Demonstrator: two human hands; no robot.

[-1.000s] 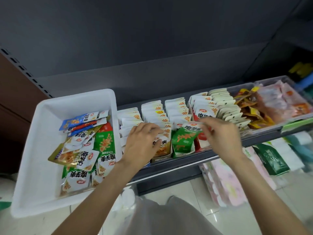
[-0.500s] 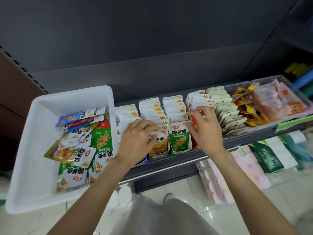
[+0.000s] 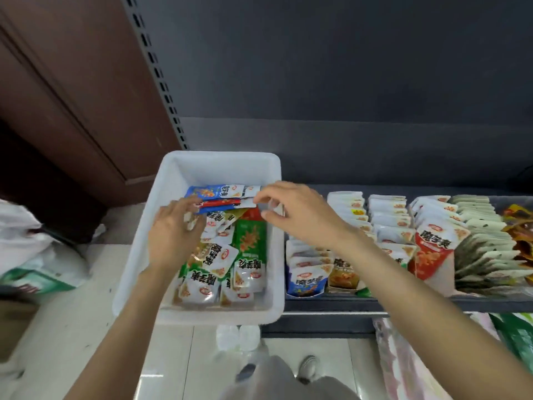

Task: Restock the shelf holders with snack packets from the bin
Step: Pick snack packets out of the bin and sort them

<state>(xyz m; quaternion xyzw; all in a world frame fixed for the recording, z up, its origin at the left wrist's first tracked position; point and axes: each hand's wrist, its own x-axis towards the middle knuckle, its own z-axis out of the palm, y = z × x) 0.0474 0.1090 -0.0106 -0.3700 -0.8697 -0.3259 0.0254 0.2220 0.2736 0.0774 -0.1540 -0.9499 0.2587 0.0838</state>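
snack packets [image 3: 222, 255] in bin [image 3: 138, 186] partly hidden by both hands

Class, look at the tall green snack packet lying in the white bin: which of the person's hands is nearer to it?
Left. The left hand hovers just left of the green snack packet; the right hand is above its top right, at the white bin's right wall.

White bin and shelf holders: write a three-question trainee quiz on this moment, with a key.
1. True or false: both hands are over the white bin.
2. Which packet lies nearest the bin's far wall? A) blue packet B) green packet C) orange packet
3. Fill in: the shelf holders stand to the ____ of the bin.

Key: 1. True: left hand and right hand reach among the packets. 2. A, the blue packet; the green packet lies nearer. 3. right.
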